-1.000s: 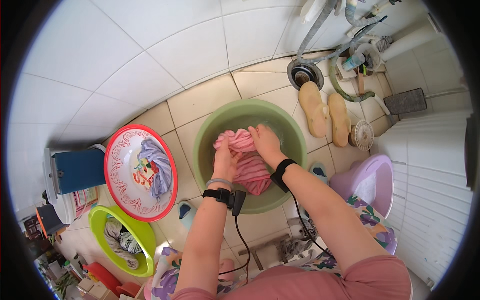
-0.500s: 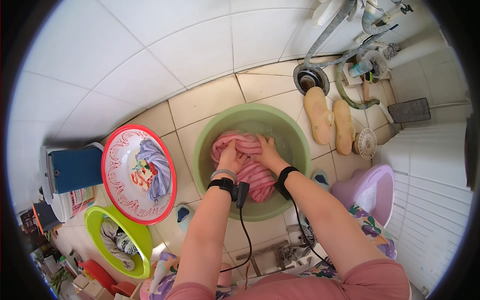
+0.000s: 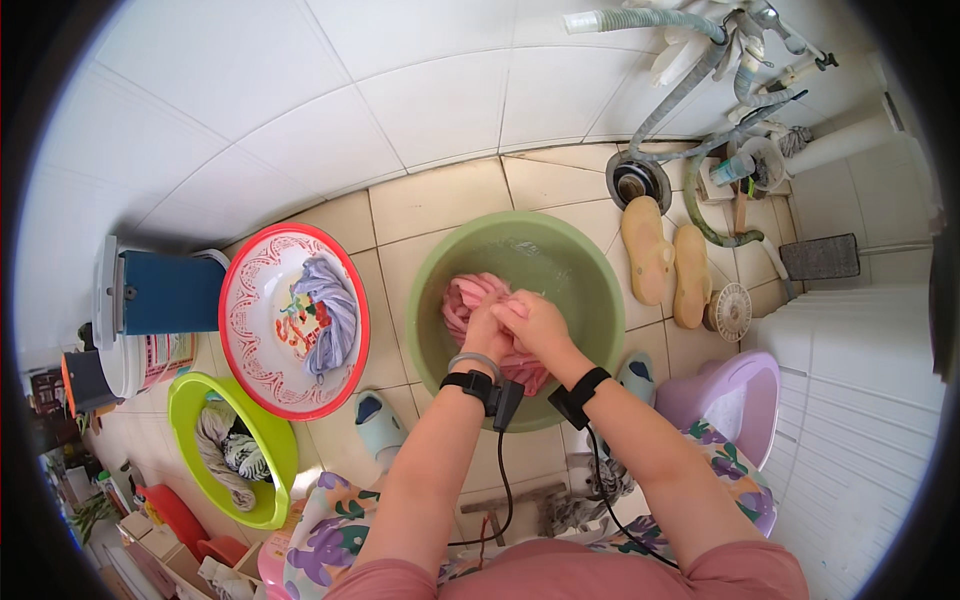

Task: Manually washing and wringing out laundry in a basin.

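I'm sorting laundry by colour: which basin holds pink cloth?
The dull green basin alone holds pink cloth; the red-rimmed basin bluish cloth, the lime basin grey cloth.

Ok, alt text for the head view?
A person's left hand and right hand grip pink cloth together in a green basin on a tiled floor. At left, a red-rimmed bowl holds lavender cloth near a lime tub; at right are tan slippers and a purple tub.

your view is bright and evenly lit, with a small glare patch on the floor beside the lime tub, grey shadow low on the white wall, and straight edges bowing toward black corners.
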{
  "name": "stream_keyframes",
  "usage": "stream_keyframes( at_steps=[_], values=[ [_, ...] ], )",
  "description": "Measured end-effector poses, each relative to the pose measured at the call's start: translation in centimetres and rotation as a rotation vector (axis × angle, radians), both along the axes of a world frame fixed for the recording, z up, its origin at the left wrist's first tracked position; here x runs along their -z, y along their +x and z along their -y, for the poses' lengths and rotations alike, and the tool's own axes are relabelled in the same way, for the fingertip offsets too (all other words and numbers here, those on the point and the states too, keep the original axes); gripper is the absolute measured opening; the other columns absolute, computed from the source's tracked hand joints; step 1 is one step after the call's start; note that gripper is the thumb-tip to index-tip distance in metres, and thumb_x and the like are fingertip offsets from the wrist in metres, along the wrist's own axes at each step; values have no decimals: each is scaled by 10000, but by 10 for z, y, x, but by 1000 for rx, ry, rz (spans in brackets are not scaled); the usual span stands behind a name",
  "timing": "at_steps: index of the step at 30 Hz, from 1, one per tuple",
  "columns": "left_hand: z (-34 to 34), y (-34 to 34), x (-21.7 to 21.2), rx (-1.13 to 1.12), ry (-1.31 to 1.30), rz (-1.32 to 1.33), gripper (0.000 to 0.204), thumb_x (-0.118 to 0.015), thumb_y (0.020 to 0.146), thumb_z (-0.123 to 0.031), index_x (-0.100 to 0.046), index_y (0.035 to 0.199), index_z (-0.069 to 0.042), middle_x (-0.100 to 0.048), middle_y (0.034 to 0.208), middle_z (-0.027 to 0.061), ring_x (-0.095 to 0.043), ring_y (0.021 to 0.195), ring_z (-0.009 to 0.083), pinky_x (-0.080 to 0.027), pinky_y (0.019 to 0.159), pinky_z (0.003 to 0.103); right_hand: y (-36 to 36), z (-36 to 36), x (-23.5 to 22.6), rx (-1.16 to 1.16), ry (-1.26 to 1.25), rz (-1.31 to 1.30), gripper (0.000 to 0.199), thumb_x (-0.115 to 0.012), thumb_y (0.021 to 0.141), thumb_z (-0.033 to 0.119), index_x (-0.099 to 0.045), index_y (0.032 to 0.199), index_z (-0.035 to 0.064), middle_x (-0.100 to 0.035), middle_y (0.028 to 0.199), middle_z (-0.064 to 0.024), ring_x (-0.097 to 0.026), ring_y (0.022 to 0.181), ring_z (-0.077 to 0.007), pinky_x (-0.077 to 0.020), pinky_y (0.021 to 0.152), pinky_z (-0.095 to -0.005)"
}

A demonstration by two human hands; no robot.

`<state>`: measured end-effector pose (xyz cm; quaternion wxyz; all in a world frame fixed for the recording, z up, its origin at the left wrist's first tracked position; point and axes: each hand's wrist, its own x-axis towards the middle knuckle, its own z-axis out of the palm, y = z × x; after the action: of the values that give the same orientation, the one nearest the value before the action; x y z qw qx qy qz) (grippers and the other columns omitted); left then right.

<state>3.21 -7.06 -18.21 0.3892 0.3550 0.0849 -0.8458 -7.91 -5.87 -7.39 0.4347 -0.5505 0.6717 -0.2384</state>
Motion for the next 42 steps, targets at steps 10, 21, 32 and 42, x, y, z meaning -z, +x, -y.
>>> stream_keyframes(
  at_steps=[10,21,32,42],
  values=[
    [-20,-5,-17,-87,48,-114,182,-437,949,-241,-551,892,-112,-596,868,22,-571,815,170,-478,763,302,29,-24,27,201,-123,50,283,-634,823,265,-595,948,15,-508,1001,-203,-515,914,-328,-424,837,-372],
    [-18,-12,-41,-59,17,146,289,-398,969,-326,-562,1044,-100,-625,1000,78,-602,878,200,-506,773,385,18,-14,23,160,-164,-52,312,-544,889,304,-573,948,-1,-556,1033,-222,-560,914,-378,-441,815,-413],
    [-3,-17,-50,21,-125,409,405,-439,961,-345,-487,1224,-41,-544,1229,85,-501,1151,197,-397,969,363,-43,26,39,-44,-172,-293,297,-526,902,328,-584,920,37,-599,955,-178,-575,876,-374,-440,784,-454],
    [8,-17,22,134,159,362,320,-456,959,-357,-526,1109,-83,-575,1055,87,-535,975,222,-424,878,355,-32,11,93,-479,-207,-671,655,-648,765,204,-383,1354,95,-454,1288,-177,-421,1203,-343,-288,1031,-483]
  ],
)
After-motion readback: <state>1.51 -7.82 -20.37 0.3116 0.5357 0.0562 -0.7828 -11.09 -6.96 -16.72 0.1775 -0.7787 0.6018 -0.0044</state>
